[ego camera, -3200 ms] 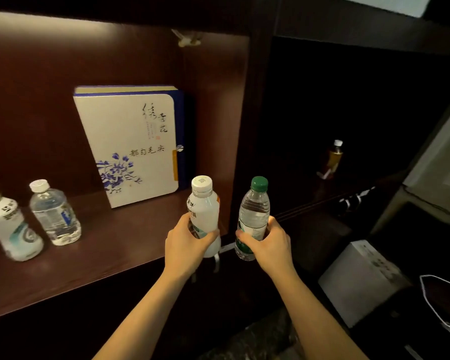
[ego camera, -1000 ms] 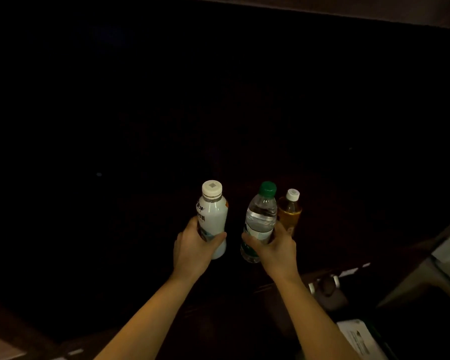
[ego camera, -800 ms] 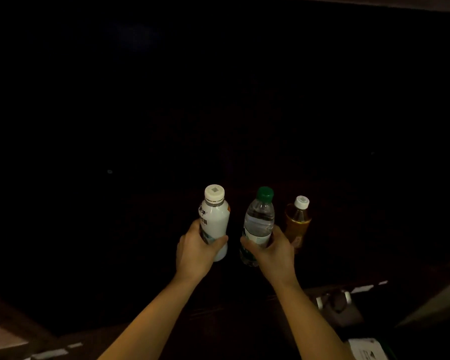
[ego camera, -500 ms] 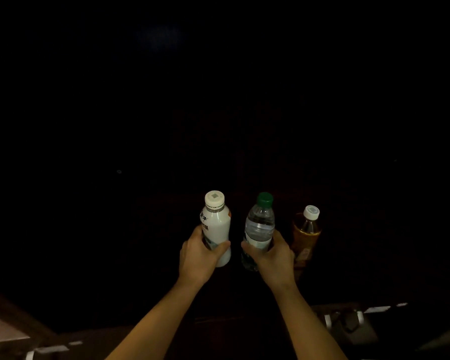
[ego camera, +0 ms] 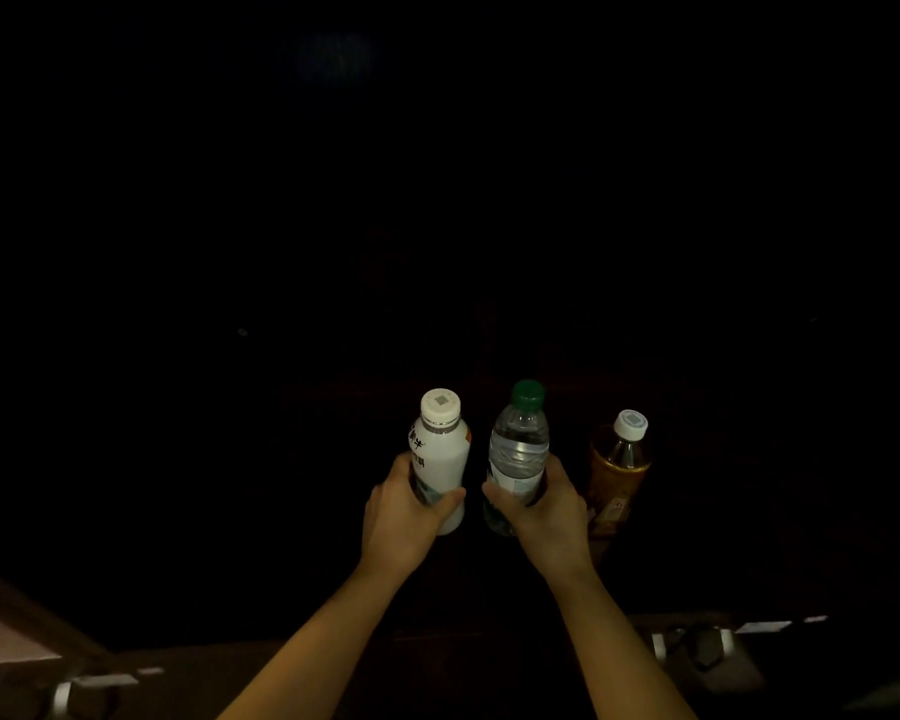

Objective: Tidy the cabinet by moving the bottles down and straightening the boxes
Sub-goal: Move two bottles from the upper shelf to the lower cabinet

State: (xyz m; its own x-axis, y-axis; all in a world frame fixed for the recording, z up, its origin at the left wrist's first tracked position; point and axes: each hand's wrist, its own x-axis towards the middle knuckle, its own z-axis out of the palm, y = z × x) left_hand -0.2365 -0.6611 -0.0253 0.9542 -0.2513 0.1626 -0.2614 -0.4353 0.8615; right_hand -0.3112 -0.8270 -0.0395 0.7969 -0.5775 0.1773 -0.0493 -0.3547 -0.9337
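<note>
Both hands reach into a very dark lower cabinet compartment. My left hand (ego camera: 404,517) grips a white bottle with a white cap (ego camera: 441,449) around its lower body, upright. My right hand (ego camera: 546,511) grips a clear water bottle with a green cap (ego camera: 519,444), also upright, close beside the white one. Just right of my right hand stands an amber drink bottle with a white cap (ego camera: 619,465), apart from both hands. Whether the held bottles touch the shelf is too dark to tell. No boxes are in view.
The compartment interior is nearly black. Its front wooden edge (ego camera: 188,662) runs along the bottom, with metal handles at lower left (ego camera: 58,696) and lower right (ego camera: 692,646). A pale surface (ego camera: 1,636) shows at the far lower left.
Both hands carried the bottles from the lit upper shelf down into the dark compartment. Over the last second they sank slightly, and the amber bottle came out from behind my right hand.
</note>
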